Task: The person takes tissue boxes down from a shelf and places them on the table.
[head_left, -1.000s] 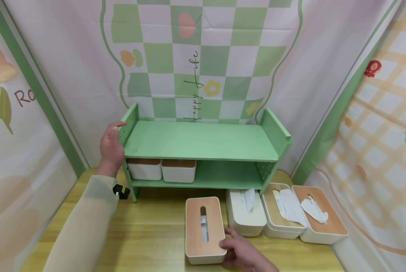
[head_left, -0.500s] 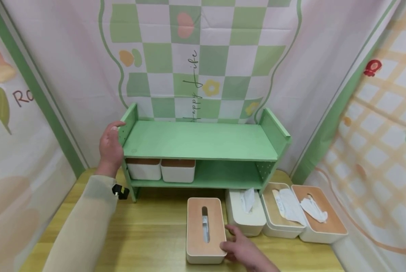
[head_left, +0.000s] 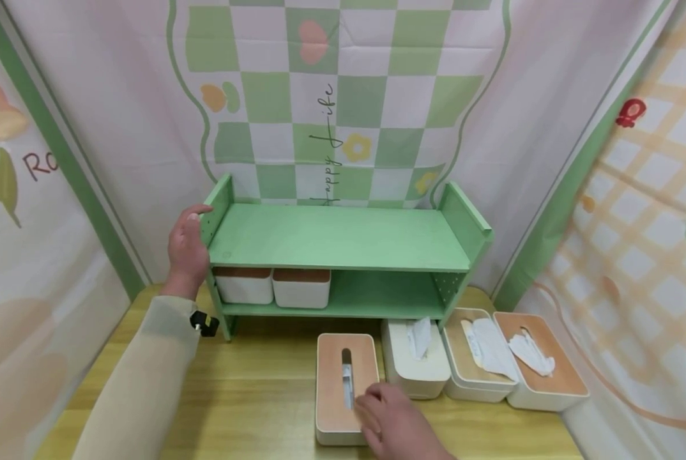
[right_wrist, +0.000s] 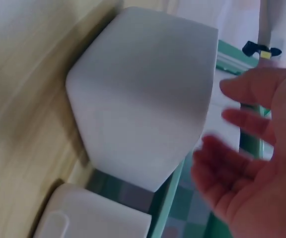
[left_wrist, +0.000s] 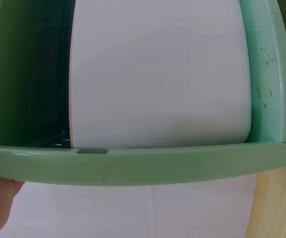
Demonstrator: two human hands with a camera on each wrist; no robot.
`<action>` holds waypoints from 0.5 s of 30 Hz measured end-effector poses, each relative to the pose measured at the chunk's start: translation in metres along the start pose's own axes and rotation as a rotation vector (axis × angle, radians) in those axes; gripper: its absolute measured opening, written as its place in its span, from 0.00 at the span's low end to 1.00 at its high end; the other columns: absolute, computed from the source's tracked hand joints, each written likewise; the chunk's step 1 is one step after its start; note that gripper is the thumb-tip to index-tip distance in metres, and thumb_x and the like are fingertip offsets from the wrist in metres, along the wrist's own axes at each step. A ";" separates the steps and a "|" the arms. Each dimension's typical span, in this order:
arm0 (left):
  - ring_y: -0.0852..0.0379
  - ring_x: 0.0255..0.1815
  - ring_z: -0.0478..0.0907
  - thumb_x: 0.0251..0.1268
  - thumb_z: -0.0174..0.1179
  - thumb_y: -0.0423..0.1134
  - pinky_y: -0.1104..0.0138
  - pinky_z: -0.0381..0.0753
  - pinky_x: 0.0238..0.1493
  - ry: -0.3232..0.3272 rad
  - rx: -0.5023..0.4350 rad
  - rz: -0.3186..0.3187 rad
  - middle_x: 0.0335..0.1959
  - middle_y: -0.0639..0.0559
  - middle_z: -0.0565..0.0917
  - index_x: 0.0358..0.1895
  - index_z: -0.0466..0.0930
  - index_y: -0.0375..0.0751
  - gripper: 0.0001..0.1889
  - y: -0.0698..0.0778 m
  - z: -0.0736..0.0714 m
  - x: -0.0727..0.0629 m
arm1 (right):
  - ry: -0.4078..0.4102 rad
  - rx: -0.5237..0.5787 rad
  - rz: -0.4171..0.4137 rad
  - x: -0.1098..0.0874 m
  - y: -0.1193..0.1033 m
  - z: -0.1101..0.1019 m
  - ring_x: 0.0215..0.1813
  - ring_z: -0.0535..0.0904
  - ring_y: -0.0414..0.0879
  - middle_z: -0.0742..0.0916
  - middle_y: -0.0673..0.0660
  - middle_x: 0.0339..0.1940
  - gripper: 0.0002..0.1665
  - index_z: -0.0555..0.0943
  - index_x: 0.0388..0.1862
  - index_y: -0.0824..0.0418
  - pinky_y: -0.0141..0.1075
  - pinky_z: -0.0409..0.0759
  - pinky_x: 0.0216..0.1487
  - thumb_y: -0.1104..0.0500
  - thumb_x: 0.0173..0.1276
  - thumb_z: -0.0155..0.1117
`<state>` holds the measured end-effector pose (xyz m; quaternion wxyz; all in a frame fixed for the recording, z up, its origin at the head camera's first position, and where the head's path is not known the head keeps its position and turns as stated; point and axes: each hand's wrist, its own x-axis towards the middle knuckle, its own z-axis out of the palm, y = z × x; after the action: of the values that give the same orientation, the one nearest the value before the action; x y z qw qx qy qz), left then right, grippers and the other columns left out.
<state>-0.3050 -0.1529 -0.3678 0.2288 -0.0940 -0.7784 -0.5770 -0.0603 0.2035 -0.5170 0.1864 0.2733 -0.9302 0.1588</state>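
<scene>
A white tissue box with a wood-look lid and a slot [head_left: 331,383] stands on the table, something pale showing inside the slot. My right hand [head_left: 397,421] hovers over its near right corner; in the right wrist view its loosely bent fingers are apart from the box's white wall [right_wrist: 143,94]. At the left, my left hand [head_left: 188,252] holds the side panel of a green two-tier shelf [head_left: 337,236], fingertips over the panel's edge. On the lower tier sit two white boxes with brown lids [head_left: 301,291]; one white box wall [left_wrist: 158,74] fills the left wrist view.
To the right, a cream tissue box [head_left: 414,370] and two wood-lidded tissue boxes [head_left: 475,390] [head_left: 550,399] stand in a row, tissue sticking out of each. Printed curtains [head_left: 366,96] enclose the wooden table [head_left: 251,409] behind and at both sides.
My right hand has let go of the tissue box's right side and lifted over its near corner. The box shifted slightly right, then stayed. My left hand has stayed put.
</scene>
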 end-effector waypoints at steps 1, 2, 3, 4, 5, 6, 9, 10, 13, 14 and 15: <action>0.52 0.22 0.54 0.77 0.27 0.63 0.56 0.61 0.49 -0.001 0.000 -0.002 0.58 0.47 0.72 0.66 0.73 0.52 0.32 0.000 0.000 0.000 | 0.027 -0.007 -0.076 0.001 0.000 0.002 0.43 0.76 0.42 0.79 0.49 0.43 0.18 0.84 0.45 0.55 0.32 0.78 0.42 0.59 0.53 0.76; 0.51 0.22 0.54 0.77 0.27 0.63 0.56 0.61 0.49 0.000 0.000 -0.002 0.57 0.47 0.73 0.66 0.74 0.53 0.32 0.000 0.000 0.000 | 0.042 -0.004 -0.140 0.002 0.001 0.003 0.39 0.74 0.39 0.78 0.47 0.40 0.17 0.84 0.42 0.53 0.28 0.75 0.40 0.60 0.52 0.76; 0.51 0.23 0.55 0.77 0.27 0.63 0.55 0.61 0.50 0.001 -0.004 -0.001 0.58 0.46 0.73 0.65 0.74 0.52 0.32 0.000 0.001 0.001 | 0.052 -0.003 -0.191 0.003 0.001 0.005 0.37 0.71 0.37 0.77 0.44 0.37 0.16 0.84 0.40 0.51 0.26 0.71 0.38 0.61 0.51 0.75; 0.50 0.24 0.56 0.77 0.27 0.63 0.54 0.61 0.51 0.001 -0.008 -0.001 0.58 0.47 0.72 0.65 0.74 0.52 0.32 0.000 0.001 0.001 | 0.049 -0.006 -0.225 0.004 0.001 0.007 0.35 0.69 0.36 0.75 0.43 0.36 0.15 0.84 0.38 0.50 0.24 0.69 0.37 0.61 0.51 0.75; 0.50 0.26 0.56 0.77 0.28 0.63 0.54 0.60 0.52 0.003 -0.010 0.003 0.60 0.48 0.72 0.65 0.74 0.52 0.32 0.000 0.001 0.001 | 0.040 -0.016 -0.246 0.005 0.001 0.008 0.34 0.68 0.35 0.75 0.43 0.35 0.15 0.84 0.37 0.48 0.24 0.67 0.36 0.61 0.50 0.75; 0.49 0.27 0.57 0.78 0.28 0.63 0.53 0.60 0.53 0.003 -0.011 0.004 0.61 0.48 0.72 0.65 0.74 0.51 0.32 0.000 0.001 0.001 | 0.029 -0.031 -0.258 0.005 0.000 0.009 0.33 0.66 0.35 0.74 0.42 0.34 0.14 0.84 0.37 0.47 0.24 0.65 0.36 0.61 0.50 0.75; 0.50 0.25 0.57 0.78 0.28 0.63 0.55 0.61 0.52 0.010 -0.008 0.010 0.57 0.50 0.73 0.65 0.74 0.51 0.32 0.000 0.000 0.001 | 0.011 -0.082 -0.262 0.008 -0.002 0.011 0.30 0.63 0.36 0.73 0.42 0.32 0.13 0.85 0.36 0.46 0.25 0.62 0.33 0.59 0.52 0.76; 0.51 0.23 0.55 0.78 0.28 0.63 0.56 0.63 0.48 0.013 -0.003 0.010 0.50 0.47 0.74 0.65 0.74 0.52 0.32 -0.001 0.000 0.001 | 0.007 -0.088 -0.256 0.008 -0.003 0.011 0.30 0.63 0.36 0.73 0.42 0.31 0.12 0.85 0.35 0.46 0.25 0.62 0.32 0.59 0.52 0.77; 0.50 0.22 0.54 0.78 0.28 0.63 0.56 0.62 0.47 0.011 -0.006 0.012 0.48 0.48 0.74 0.65 0.74 0.52 0.32 0.000 0.000 0.000 | 0.007 -0.096 -0.244 0.010 -0.005 0.010 0.29 0.63 0.35 0.73 0.42 0.30 0.12 0.85 0.34 0.47 0.24 0.61 0.31 0.59 0.52 0.78; 0.50 0.23 0.55 0.78 0.28 0.62 0.55 0.63 0.49 0.009 -0.009 0.015 0.50 0.47 0.74 0.65 0.74 0.51 0.32 0.000 0.000 0.000 | 0.008 -0.098 -0.240 0.011 -0.006 0.010 0.29 0.63 0.35 0.73 0.42 0.30 0.12 0.86 0.34 0.47 0.24 0.61 0.31 0.60 0.51 0.77; 0.48 0.25 0.56 0.78 0.28 0.62 0.54 0.62 0.52 0.005 -0.015 0.014 0.55 0.48 0.74 0.66 0.74 0.51 0.32 0.000 0.000 0.000 | 0.012 -0.101 -0.237 0.011 -0.006 0.010 0.28 0.63 0.35 0.73 0.43 0.30 0.12 0.86 0.33 0.48 0.24 0.61 0.30 0.61 0.51 0.77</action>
<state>-0.3044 -0.1528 -0.3678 0.2340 -0.0996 -0.7729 -0.5813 -0.0681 0.1901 -0.5204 0.2230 0.3706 -0.8971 0.0903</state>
